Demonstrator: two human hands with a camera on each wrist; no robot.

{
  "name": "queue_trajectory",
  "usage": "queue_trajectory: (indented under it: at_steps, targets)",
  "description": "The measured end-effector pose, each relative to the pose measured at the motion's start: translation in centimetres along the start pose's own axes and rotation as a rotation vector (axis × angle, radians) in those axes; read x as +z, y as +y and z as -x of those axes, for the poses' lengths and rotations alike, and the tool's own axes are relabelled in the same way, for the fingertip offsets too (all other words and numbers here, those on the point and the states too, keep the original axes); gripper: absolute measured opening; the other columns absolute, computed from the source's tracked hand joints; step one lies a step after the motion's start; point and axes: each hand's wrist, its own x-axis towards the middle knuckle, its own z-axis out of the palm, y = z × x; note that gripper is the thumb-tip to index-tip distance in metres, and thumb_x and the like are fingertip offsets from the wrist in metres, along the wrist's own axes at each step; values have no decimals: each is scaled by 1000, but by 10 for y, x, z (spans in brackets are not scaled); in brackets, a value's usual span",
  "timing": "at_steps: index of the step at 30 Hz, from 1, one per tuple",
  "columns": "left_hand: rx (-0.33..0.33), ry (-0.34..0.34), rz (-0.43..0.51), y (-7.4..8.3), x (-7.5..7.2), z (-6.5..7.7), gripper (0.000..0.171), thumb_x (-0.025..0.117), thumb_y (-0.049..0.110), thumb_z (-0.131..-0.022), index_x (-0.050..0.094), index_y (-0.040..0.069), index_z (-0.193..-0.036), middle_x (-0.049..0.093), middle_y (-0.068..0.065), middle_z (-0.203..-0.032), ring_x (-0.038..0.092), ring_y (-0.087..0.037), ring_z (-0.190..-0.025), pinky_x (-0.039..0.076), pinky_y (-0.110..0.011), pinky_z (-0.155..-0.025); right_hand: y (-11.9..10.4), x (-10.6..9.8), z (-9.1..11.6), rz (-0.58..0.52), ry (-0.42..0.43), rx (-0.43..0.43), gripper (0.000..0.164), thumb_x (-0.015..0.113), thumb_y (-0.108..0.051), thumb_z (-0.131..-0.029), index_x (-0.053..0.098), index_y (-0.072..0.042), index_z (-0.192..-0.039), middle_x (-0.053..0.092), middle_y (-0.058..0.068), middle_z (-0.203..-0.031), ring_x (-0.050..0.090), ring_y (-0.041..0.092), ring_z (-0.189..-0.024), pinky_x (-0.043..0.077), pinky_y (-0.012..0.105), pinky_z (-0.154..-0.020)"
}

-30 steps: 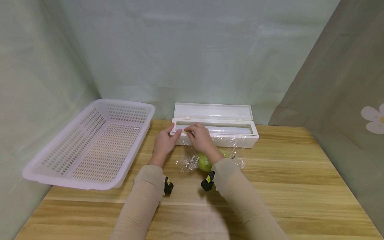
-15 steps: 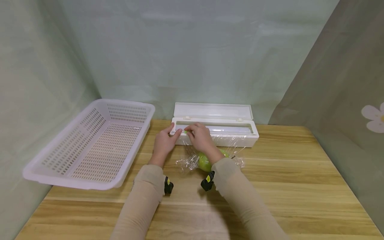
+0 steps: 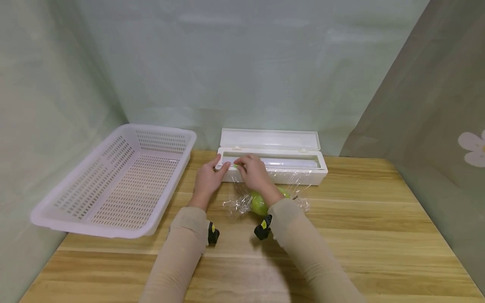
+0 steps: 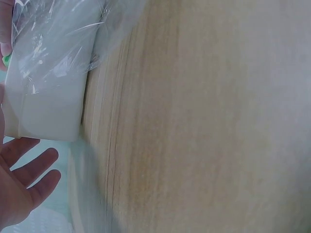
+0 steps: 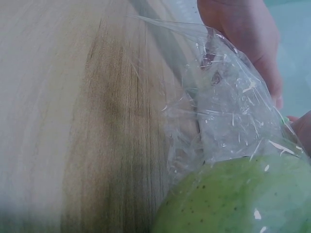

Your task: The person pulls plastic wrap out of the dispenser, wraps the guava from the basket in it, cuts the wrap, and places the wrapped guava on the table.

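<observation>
A long white cling film box (image 3: 273, 176) stands with its lid raised and a film roll (image 3: 291, 163) inside. My left hand (image 3: 207, 182) holds its left front corner, thumb on the top edge; in the left wrist view, spread fingers (image 4: 36, 170) show beside the box end. At the front edge my right hand (image 3: 253, 174) pinches a small green slider (image 3: 235, 165), mostly covered by the fingertips. Clear cling film (image 5: 228, 102) runs from the box down over a green speckled fruit (image 5: 233, 199) with a dark stem, pear-like, on the table below my right wrist.
A large white perforated plastic basket (image 3: 163, 214) stands on the left of the wooden table (image 3: 363, 244). Black wrist cameras (image 3: 263, 228) hang under both forearms. A pale curtain (image 3: 265, 67) closes off the back and sides, near the box's raised lid (image 3: 270, 139).
</observation>
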Motion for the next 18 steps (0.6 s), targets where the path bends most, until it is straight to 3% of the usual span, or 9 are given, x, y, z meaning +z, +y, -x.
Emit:
queue_trajectory:
  at_steps: [10, 18]
  targets:
    - [-3, -1, 2, 0, 0, 0, 63, 53, 55, -90, 46, 17, -139, 47, -13, -141, 47, -35, -127, 40, -48, -105, 0, -1, 1, -32, -18, 25, 21, 57, -13, -93, 66, -10, -112, 61, 9, -117, 54, 25, -112, 43, 40, -101]
    - [-10, 0, 6, 0, 1, 0, 63, 53, 56, -90, 46, 17, -140, 47, -14, -140, 56, -32, -119, 43, -47, -101, 2, 0, 1, -39, -20, 30, 21, 56, -12, -94, 65, -10, -112, 60, 9, -117, 54, 25, -112, 43, 39, -101]
